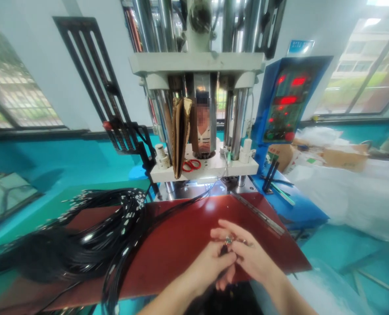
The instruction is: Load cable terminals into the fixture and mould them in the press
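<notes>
My left hand [210,264] and my right hand [252,253] meet above the near edge of the red-brown board. Both are closed around a small shiny metal piece [228,239] with something dark below it; it is too small to tell its kind. The right thumb and fingers press against it from the right, and the left fingers come up from below. Left of the hands, a large bundle of black cables [66,249] with white and silver ends lies across the board.
A press machine [197,63] stands ahead, with red-handled scissors [192,165] and folded cardboard [180,135] on its plate. A blue control box [286,100] with red displays is at right. A metal strip [260,214] lies on the red-brown board [181,245]. White bags [355,192] are farther right.
</notes>
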Available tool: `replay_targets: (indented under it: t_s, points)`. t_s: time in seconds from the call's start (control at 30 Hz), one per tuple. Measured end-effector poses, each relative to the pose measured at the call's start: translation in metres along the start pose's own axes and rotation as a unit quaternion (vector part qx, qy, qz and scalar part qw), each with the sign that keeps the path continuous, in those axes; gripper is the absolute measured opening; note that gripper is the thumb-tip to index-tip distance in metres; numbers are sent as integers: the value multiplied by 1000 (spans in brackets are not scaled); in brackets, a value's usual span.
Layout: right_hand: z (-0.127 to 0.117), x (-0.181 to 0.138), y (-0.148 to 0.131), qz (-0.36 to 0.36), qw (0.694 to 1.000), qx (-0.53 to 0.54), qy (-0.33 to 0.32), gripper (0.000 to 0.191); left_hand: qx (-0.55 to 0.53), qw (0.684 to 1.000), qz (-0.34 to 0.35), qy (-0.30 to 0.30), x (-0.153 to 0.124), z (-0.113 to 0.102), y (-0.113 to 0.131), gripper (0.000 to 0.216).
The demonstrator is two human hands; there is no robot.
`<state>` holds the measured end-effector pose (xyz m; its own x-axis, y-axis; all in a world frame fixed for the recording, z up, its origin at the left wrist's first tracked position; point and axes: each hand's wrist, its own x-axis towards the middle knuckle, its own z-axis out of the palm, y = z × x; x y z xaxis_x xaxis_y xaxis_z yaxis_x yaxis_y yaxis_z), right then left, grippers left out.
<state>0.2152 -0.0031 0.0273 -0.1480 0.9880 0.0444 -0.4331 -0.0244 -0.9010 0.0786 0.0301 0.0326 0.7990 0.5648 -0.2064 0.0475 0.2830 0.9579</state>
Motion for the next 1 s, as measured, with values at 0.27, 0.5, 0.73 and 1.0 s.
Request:
replay_targets:
  t_s: [0.27, 0.5, 0.73, 1.0]
  points:
    - [1, 13, -38, 84, 944, -311, -68, 36, -14, 1000, -14, 11, 19, -1, -10, 39]
    - [-12, 29, -44, 4, 910, -413, -31, 42, -50, 997, 3, 56, 28, -6, -12, 31]
    - [-95, 17, -45, 132, 518, -830, 161, 34, -7, 994, 7, 113, 21, -22, -15, 22]
    - [-77, 0, -16, 149, 757, -610, 183, 11, -7, 990, -44, 131, 25, -20, -11, 24]
